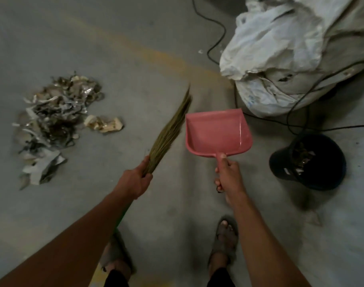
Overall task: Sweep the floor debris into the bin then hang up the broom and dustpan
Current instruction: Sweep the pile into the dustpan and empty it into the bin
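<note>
At the bottom of the frame we see our two feet in sandals (pixel 225 239) on the grey concrete floor (pixel 160 59), with both bare forearms reaching up toward the centre. Our left hand (pixel 133 181) is clenched around the base of the grass broom (pixel 168 131), whose bristles fan up and to the right, their tip blurred, ending near the middle of the frame. A strip of green handle shows under the left forearm. Just right of it, our right hand (pixel 228 177) grips the handle of the pink dustpan (pixel 217 132), thumb laid along the top; the pan is held level and we see nothing in it. Broom and dustpan sit side by side, close but apart.

At the right edge, beside the dustpan hand, stands a dark round bin (pixel 309 162) with scraps already inside. On the left of the frame lies the debris pile (pixel 54 123), shredded paper and foil-like scraps, well apart from the broom. In the upper right a crumpled white sack (pixel 280 44) slumps on the floor, with black cables (pixel 216 36) looping around it.
</note>
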Motion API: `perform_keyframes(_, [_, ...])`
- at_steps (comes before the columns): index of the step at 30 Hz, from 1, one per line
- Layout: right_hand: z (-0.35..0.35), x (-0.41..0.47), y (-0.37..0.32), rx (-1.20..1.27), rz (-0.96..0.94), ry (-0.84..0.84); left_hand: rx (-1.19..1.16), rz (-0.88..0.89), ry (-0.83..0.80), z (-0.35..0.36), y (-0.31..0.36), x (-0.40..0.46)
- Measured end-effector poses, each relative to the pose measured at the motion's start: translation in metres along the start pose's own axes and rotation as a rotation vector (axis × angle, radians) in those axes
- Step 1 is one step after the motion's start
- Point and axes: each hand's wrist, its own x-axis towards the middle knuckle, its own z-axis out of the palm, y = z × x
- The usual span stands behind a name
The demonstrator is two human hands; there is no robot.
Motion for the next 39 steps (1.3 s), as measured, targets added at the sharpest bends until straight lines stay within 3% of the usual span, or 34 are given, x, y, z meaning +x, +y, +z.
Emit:
perform_keyframes(7, [0.121, -0.019, -0.020, -0.075, 0.008, -0.199, -0.119, -0.070, 0.017, -0.046, -0.094, 0.010])
perform_keyframes(15, [0.250, -0.047, -0.017, 0.025, 0.124, -0.388, -0.119, -0.002, 0.075, -0.104, -0.211, 0.020])
perform_keyframes(23, [0.350, -0.054, -0.008, -0.220, 0.209, -0.420, -0.170, -0.025, 0.176, -0.161, -0.318, 0.022])
perform_keyframes(29, [0.393, -0.055, 0.004, -0.366, 0.254, -0.453, -0.203, -0.067, 0.356, -0.171, -0.353, 0.021])
perform_keyframes(39, [0.469, -0.045, 0.009, -0.498, 0.244, -0.707, -0.329, -0.340, 0.620, -0.194, -0.388, 0.061])
